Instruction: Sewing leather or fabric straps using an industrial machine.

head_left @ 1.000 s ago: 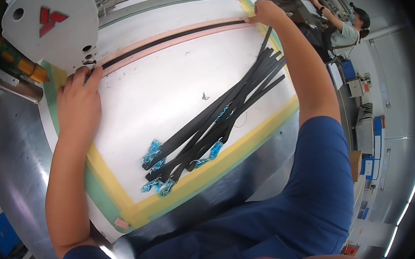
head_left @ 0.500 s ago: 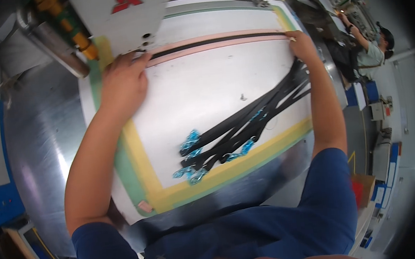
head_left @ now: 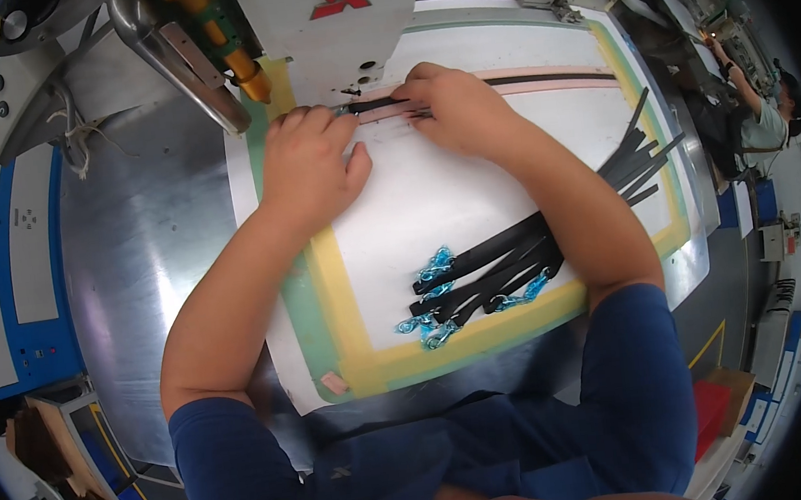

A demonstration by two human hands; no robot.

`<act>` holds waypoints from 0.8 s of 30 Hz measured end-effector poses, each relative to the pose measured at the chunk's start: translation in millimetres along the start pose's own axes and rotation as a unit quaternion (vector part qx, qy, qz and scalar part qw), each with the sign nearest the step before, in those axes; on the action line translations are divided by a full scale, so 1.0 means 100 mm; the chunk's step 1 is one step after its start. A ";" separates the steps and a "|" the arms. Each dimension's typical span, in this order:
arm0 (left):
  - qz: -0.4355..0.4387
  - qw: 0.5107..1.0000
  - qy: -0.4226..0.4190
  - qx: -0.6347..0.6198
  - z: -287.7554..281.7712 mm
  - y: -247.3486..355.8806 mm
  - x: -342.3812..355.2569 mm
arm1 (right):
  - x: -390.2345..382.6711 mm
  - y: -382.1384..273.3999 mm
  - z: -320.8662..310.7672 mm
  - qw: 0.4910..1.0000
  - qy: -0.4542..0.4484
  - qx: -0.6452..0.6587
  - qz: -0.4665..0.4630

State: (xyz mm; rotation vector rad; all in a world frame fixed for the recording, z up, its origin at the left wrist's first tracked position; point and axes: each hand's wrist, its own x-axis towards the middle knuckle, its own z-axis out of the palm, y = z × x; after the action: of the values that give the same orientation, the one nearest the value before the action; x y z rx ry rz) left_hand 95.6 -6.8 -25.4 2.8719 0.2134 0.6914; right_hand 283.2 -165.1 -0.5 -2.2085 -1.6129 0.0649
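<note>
A long black strap [head_left: 548, 78] lies across the white board [head_left: 432, 179] between two pink strips. My left hand [head_left: 310, 162] rests at the strap's left end with its thumb spread away; the fingers bend over the end and their tips are mostly hidden. Farther along the strap, my right hand [head_left: 460, 114] is closed on it, index finger on the far side and thumb on the near side. Nearer to me, several black straps [head_left: 495, 275] lie in a fanned bundle, with metal hooks in blue wrapping [head_left: 436, 266] at their left ends. My right forearm crosses above that bundle.
Just beyond my hands hangs the white machine head [head_left: 331, 25], beside a yellow-and-green cylinder [head_left: 222, 45] and a metal tube [head_left: 181, 69]. Yellow tape [head_left: 342, 294] edges the board on a metal table [head_left: 148, 236]. A co-worker [head_left: 764, 123] is at the far right.
My right hand has moved left along the strap from its right end to near my left hand. The view has shifted, so the table appears farther right.
</note>
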 end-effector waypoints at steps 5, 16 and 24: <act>-0.023 1.000 -0.006 0.011 0.10 -0.02 0.06 | 0.03 0.09 0.03 0.999 -0.003 -0.031 -0.040; -0.011 0.995 -0.048 0.088 0.05 0.02 0.10 | 0.02 -0.08 0.03 0.995 -0.031 -0.090 -0.035; -0.038 0.994 -0.068 0.082 0.02 0.06 0.06 | 0.04 -0.08 0.04 0.993 -0.018 -0.108 -0.039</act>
State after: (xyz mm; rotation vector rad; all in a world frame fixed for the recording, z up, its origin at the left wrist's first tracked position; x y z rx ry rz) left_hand 101.8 -11.6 -23.2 3.0341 0.3741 0.4836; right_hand 276.7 -158.0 -0.4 -2.3109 -1.7997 -0.0976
